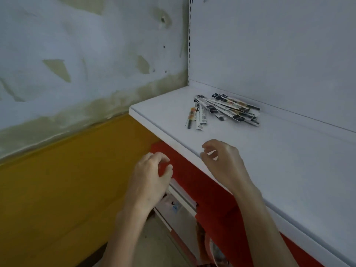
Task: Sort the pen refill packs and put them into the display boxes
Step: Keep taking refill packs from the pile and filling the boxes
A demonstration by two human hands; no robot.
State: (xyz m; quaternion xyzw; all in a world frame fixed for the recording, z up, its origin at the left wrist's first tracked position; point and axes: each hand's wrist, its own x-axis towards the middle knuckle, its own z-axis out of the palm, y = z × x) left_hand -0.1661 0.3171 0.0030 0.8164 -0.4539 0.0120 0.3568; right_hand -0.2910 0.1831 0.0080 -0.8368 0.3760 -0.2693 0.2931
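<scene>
Lying heaped on the shelf (289, 160), refill packs (227, 109) well beyond the empty, loosely curled left hand (150, 174) and right hand (223, 162).

Head-worn, close, down onto shelf (269, 160)

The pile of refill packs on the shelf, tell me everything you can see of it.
The pile of refill packs is a loose, fanned heap of long, narrow packets, mostly white with black bands and some orange print, seemingly plastic film. They lie flat and overlapping near the back of the white shelf. A few lie apart on the left. Only the shelf touches them.
</scene>
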